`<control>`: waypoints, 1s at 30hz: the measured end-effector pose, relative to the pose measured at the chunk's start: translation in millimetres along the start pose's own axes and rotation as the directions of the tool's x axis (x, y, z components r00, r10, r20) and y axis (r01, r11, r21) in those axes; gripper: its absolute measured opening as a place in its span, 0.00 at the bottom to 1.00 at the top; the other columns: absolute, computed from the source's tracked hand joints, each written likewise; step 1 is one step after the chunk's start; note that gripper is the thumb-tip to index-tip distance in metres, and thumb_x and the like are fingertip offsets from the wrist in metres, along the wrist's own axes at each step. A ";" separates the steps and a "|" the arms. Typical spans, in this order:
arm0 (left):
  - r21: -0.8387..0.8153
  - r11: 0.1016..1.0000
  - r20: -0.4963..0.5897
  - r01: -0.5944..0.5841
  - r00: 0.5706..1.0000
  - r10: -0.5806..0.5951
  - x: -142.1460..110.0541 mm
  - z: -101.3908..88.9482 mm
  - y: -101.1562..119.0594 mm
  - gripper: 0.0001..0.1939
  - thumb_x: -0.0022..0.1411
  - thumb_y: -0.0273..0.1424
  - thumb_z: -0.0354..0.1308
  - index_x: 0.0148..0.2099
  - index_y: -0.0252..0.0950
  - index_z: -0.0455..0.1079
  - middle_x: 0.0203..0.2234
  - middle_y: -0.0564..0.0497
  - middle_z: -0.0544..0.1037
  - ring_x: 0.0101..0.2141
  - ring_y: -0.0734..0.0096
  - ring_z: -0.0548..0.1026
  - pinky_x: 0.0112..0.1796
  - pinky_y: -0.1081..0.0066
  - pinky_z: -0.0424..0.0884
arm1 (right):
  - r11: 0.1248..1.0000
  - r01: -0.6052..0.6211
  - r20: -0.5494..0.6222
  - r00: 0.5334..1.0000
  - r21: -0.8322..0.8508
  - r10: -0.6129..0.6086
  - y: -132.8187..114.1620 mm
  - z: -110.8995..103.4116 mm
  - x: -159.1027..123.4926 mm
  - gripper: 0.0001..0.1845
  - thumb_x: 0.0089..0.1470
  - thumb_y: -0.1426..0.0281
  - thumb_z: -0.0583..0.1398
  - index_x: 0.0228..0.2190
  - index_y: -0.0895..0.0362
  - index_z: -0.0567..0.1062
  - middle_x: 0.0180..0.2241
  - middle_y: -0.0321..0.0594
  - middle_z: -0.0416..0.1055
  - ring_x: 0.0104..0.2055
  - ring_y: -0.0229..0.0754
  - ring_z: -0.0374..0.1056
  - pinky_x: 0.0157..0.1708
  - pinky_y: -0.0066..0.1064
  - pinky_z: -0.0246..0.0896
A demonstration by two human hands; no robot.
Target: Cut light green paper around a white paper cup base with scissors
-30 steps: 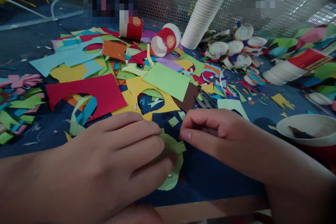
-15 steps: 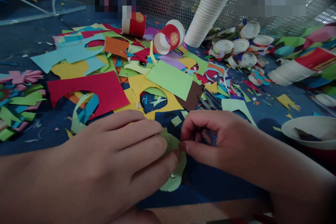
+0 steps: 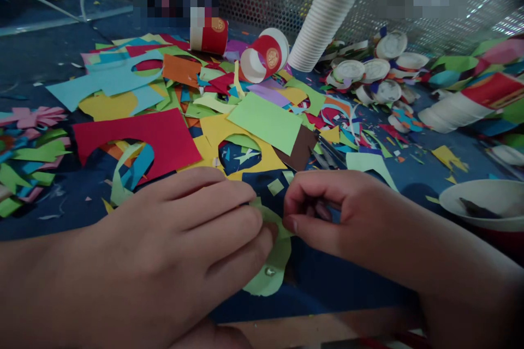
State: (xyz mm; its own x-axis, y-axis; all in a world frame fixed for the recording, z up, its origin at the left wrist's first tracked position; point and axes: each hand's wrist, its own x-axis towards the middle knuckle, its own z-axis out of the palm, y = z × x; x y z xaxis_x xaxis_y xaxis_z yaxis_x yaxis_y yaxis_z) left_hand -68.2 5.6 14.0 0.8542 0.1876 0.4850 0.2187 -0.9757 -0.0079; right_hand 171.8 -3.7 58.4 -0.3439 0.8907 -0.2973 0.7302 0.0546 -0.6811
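A light green paper cutout (image 3: 273,262) with rounded lobes lies on the dark blue tabletop, partly hidden beneath my left hand (image 3: 192,240). The fingers of that hand are close together and bear on the cutout's left side. My right hand (image 3: 323,207) pinches thumb and forefinger at the cutout's right edge, its other fingers curled in. A small clear shiny blob (image 3: 269,271), perhaps glue, sits on the lower lobe. Just above the cutout is a small pale green paper scrap (image 3: 275,187).
Cut coloured paper, with a red sheet (image 3: 164,139) and a green sheet (image 3: 266,120), is heaped ahead. Scissors (image 3: 327,152) rest right of it. A tall cup stack (image 3: 327,16) leans behind. At right stands a paper cup (image 3: 487,199); paper strips (image 3: 33,163) lie left.
My left fingertips have shifted slightly on the cutout, so its lower lobe and the shiny blob show more plainly. My right hand has moved very slightly right, still pinching.
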 end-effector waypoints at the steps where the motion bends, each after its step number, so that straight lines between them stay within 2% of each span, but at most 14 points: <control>1: 0.001 1.000 0.002 0.000 1.000 0.000 -0.1 0.2 0.1 0.26 0.73 0.49 0.47 0.55 0.32 0.71 0.43 0.45 0.80 0.45 0.54 0.74 0.46 0.54 0.68 | 1.000 0.001 0.003 1.000 -0.002 -0.001 -0.3 0.0 0.2 0.05 0.49 0.74 0.62 0.24 0.54 0.75 0.19 0.28 0.65 0.21 0.30 0.56 0.19 0.20 0.52; 8: -0.024 1.000 0.030 0.021 0.999 -0.020 1.2 -0.3 -0.3 0.25 0.76 0.49 0.43 0.50 0.35 0.71 0.44 0.45 0.79 0.44 0.54 0.74 0.44 0.53 0.68 | 1.000 -0.010 0.016 1.000 -0.004 0.010 0.3 -0.4 0.3 0.05 0.49 0.73 0.62 0.24 0.54 0.77 0.21 0.29 0.67 0.22 0.31 0.57 0.20 0.22 0.53; 14: -0.020 1.000 0.007 0.021 1.000 -0.021 2.8 1.0 -1.2 0.26 0.75 0.50 0.42 0.48 0.36 0.72 0.43 0.44 0.79 0.43 0.55 0.74 0.43 0.55 0.69 | 1.000 -0.001 0.001 1.000 -0.002 0.001 1.2 -0.4 0.1 0.05 0.49 0.74 0.62 0.23 0.54 0.76 0.18 0.28 0.63 0.20 0.31 0.54 0.18 0.23 0.49; 19: -0.019 1.000 0.036 0.007 0.999 -0.007 1.2 -0.8 -0.6 0.25 0.74 0.50 0.46 0.51 0.34 0.72 0.43 0.44 0.79 0.44 0.54 0.74 0.42 0.55 0.71 | 0.999 -0.021 -0.001 1.000 -0.030 0.020 -0.3 -1.5 0.1 0.04 0.48 0.73 0.63 0.24 0.53 0.76 0.19 0.28 0.66 0.21 0.31 0.57 0.19 0.22 0.52; 24: 0.002 1.000 0.017 -0.005 1.000 0.005 -0.3 -1.6 -0.3 0.26 0.73 0.49 0.47 0.55 0.33 0.72 0.43 0.46 0.80 0.45 0.54 0.75 0.43 0.54 0.71 | 0.999 -0.015 0.004 1.000 -0.037 0.015 -0.4 -0.9 -0.3 0.04 0.47 0.73 0.63 0.24 0.53 0.76 0.22 0.31 0.69 0.23 0.33 0.61 0.22 0.24 0.55; 30: 0.011 1.000 0.025 -0.001 1.000 0.001 0.2 0.1 -1.0 0.27 0.72 0.51 0.47 0.54 0.34 0.73 0.45 0.46 0.80 0.46 0.54 0.74 0.45 0.53 0.70 | 0.999 -0.001 0.002 1.000 -0.032 0.002 2.0 -0.8 0.2 0.04 0.47 0.73 0.63 0.23 0.53 0.77 0.21 0.31 0.69 0.22 0.34 0.61 0.21 0.24 0.54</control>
State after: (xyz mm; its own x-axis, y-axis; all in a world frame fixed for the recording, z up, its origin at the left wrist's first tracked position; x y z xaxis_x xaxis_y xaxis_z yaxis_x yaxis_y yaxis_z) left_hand -68.2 6.7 14.0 0.8659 0.1894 0.4629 0.2231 -0.9746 -0.0185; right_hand 173.6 -3.0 57.6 -0.3438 0.8900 -0.2996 0.7490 0.0675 -0.6592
